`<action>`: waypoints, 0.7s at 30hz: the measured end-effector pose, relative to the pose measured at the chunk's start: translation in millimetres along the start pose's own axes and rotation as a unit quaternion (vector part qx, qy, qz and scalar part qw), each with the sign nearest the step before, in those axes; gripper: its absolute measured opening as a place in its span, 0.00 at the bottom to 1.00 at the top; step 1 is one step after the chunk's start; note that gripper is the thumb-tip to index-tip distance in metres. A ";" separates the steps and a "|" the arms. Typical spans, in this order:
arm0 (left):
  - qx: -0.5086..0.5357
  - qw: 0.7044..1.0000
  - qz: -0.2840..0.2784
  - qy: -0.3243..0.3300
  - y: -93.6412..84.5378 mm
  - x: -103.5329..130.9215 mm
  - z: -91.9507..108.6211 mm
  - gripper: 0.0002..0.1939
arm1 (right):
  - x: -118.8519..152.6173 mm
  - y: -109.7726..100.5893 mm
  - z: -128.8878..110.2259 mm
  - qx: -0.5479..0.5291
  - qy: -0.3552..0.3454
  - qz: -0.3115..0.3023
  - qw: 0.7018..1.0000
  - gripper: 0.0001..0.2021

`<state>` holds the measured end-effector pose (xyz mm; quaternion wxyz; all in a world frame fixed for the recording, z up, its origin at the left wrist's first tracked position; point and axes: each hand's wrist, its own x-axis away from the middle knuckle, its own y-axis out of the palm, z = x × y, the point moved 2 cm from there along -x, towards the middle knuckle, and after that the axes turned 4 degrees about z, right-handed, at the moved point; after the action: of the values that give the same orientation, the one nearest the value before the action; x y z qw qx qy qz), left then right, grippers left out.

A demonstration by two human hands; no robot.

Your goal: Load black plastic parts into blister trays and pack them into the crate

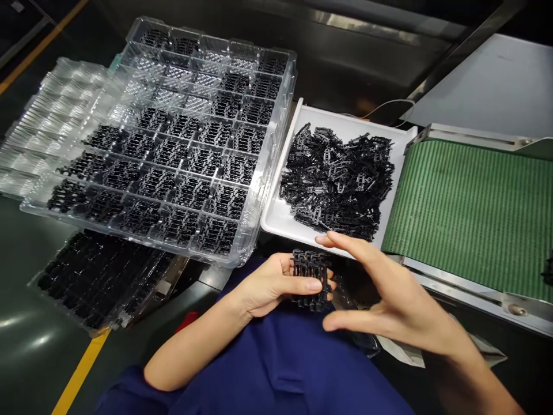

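My left hand (276, 285) is closed around a stack of small black plastic parts (310, 268), held in front of my body with the thumb across it. Just right of the stack, my right hand (380, 288) is open, thumb and fingers spread apart with nothing between them. Beyond the hands, a white tray (276, 222) holds a loose heap of black plastic parts (341, 173). To the left lies a clear compartment tray (248, 230); many of its pockets hold rows of the same black parts, while several toward the back show none.
A green ribbed conveyor belt (475, 213) with a metal frame runs off to the right. Farther left is another clear plastic tray (64, 109). Lower down, a filled tray of black parts (99, 276) sits near a yellow floor line (82, 369).
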<state>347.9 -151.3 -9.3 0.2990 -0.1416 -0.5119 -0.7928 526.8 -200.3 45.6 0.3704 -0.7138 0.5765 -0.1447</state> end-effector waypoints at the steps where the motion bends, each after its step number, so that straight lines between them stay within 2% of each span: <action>1: -0.004 1.000 0.006 0.004 -0.6 -0.1 0.8 0.19 | 2.9 2.9 -0.9 0.002 0.011 0.001 1.000 0.49; 7: 0.002 1.000 0.001 -0.025 -5.8 -1.6 3.9 0.24 | 9.8 16.8 -0.7 -0.030 0.046 0.009 0.998 0.46; 11: 0.006 0.999 0.010 -0.039 -9.8 -3.8 4.6 0.23 | 6.5 20.9 -1.5 -0.039 0.051 0.002 0.998 0.46; 13: 0.012 0.999 0.014 -0.033 -11.5 -5.4 3.3 0.22 | 4.6 22.5 5.3 -0.068 0.063 -0.011 0.996 0.45; 16: 0.021 0.999 0.029 -0.020 -13.9 -7.4 -0.8 0.20 | -1.0 27.7 40.5 -0.132 0.109 -0.040 0.984 0.39; 18: 0.020 0.999 0.043 -0.020 -15.7 -8.1 -4.3 0.19 | -8.6 34.2 81.2 -0.067 0.186 -0.027 0.980 0.26; 19: 0.017 0.998 0.049 -0.022 -16.5 -8.2 -6.0 0.19 | -13.7 38.3 103.5 0.012 0.236 -0.008 0.972 0.19; 21: 0.012 0.998 0.056 -0.026 -18.1 -8.0 -8.2 0.19 | -26.8 52.0 141.7 0.107 0.281 0.001 0.954 0.12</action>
<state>343.6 -150.6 -30.3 0.3316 -0.1869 -0.5202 -0.7645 571.5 -127.2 -81.6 0.2671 -0.6001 0.6392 -0.4000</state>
